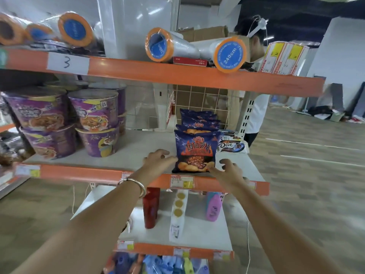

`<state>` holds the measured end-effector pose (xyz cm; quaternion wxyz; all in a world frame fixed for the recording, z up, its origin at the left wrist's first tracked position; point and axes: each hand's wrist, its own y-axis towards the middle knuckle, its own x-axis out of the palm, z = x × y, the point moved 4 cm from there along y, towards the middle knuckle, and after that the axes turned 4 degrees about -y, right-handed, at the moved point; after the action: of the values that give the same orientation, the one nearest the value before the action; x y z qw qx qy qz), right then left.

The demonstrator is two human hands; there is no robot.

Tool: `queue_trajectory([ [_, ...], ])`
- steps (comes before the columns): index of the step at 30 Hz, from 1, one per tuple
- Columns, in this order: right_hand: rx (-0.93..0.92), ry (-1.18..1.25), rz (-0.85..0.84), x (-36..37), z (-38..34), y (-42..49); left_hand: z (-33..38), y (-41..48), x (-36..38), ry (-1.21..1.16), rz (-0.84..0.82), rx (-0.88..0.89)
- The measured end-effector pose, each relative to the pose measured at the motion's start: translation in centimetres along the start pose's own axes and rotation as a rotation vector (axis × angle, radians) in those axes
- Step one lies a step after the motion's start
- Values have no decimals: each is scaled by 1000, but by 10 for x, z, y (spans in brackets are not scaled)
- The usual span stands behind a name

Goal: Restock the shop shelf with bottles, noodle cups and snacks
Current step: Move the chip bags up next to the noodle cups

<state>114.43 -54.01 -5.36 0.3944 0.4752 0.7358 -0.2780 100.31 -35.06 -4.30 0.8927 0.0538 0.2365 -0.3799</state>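
Straightening chip bag (194,153) at middle shelf's (128,153) front.
Flanking it with left hand (158,159) and right hand (230,170), fingers loose, gripping nothing; seemingly partway done, with noodle cups (65,119) stacked alongside, few bottles (151,208) below.

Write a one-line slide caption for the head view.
The left hand and right hand flank the front blue snack bag standing on the middle shelf.

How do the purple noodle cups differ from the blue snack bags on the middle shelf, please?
The noodle cups are purple round tubs; the snack bags are dark blue flat packets. The cups are stacked two high at the left; the bags stand in one row, front to back, at the right. The left hand and right hand flank the front bag, not the cups. Both sit on the middle shelf.
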Motion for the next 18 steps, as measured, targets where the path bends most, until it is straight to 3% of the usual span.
queue_trajectory([
  [4,-55,50,117,8,5,-18,-16,-31,-15,-127,33,36],
  [6,-95,45,123,19,5,-25,-26,-49,-19,-103,-75,-23],
  [9,-86,191,169,38,0,-39,-51,-76,-26,8,-351,-187],
  [11,-72,299,197,50,-8,-50,-72,-85,-38,91,-445,-259],
  [13,-103,318,134,67,-19,-61,-92,-86,-54,133,-430,-298],
  [18,-206,-17,-16,122,-43,-84,-141,-81,-101,240,-305,-338],
])
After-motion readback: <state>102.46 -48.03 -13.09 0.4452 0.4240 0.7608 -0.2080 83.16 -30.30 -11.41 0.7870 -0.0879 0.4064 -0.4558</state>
